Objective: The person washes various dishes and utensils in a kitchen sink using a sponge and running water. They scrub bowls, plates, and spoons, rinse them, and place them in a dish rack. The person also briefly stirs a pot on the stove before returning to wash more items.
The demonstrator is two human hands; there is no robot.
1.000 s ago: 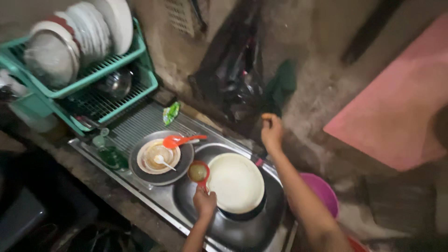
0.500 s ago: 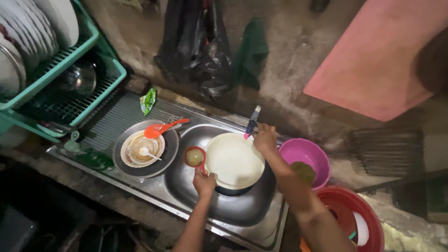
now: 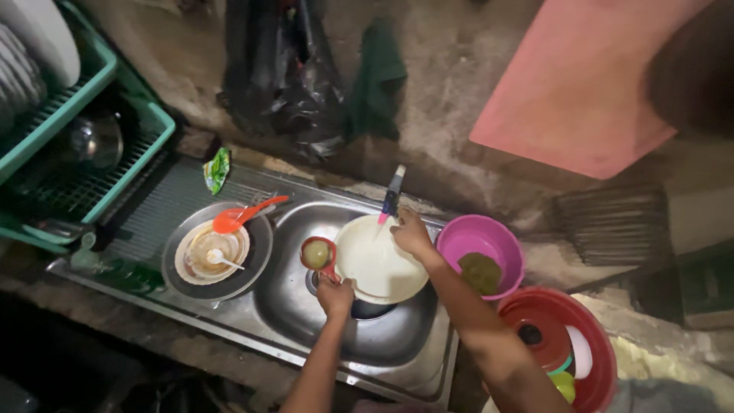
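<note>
Hands busy over the steel sink

Sink work is filling my feed, and I am looking straight down on it. My left hand [image 3: 335, 294] is closing around the handle of a small red cup [image 3: 317, 253], gripping it tight and holding it over the near left part of the basin, with a greenish lump sitting inside the cup. My right hand [image 3: 411, 233] is curling over the far rim of a cream plate [image 3: 378, 264]; the fingers are bent down on the edge, though I cannot tell how firmly they are pinching it. That plate is lying tilted across the middle of the steel sink [image 3: 397, 348], just right of the cup and touching nothing else I can make out.

Just beyond the right hand, a blue-handled knife [image 3: 392, 197] is resting on the far sink ledge. To the right, a pink bowl [image 3: 482, 237] is holding a green scouring pad [image 3: 480, 271], and nearer to me a red basin [image 3: 558, 336] is sitting beside it. To the left, on the draining board, a dark round plate [image 3: 256, 260] is carrying a soiled cream dish [image 3: 206, 256] with a white spoon in it, and an orange spoon [image 3: 237, 218] is lying across the rim. Far left, a green dish rack [image 3: 115, 138] is standing.
</note>
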